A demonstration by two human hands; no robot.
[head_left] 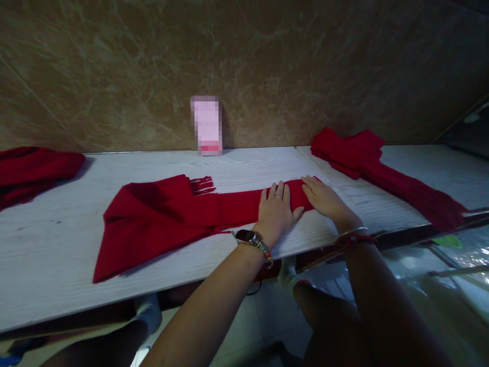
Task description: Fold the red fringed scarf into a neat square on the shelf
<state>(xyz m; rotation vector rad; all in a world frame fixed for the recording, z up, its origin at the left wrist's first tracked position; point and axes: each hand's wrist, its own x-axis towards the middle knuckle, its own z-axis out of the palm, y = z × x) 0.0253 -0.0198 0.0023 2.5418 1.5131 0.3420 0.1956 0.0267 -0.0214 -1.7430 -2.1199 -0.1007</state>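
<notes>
A red fringed scarf (160,214) lies lengthwise on the pale wooden table, its left part wider and loosely folded, its right part a narrow strip. My left hand (277,211) rests flat on the narrow strip with fingers spread; a ring and a wristwatch are on this arm. Just to the right, my right hand (324,199) lies palm down near the strip's right end, fingers stretched out. Neither hand grips the cloth. The fringe (202,184) shows at the scarf's upper middle. What lies under the palms is hidden.
Another red scarf (355,158) lies bunched at the right, its fringe reaching the table's front edge. More red cloth (34,168) is at the far left. A blurred-out pink phone-like object (208,125) leans on the marbled wall (267,71) behind the table (53,244).
</notes>
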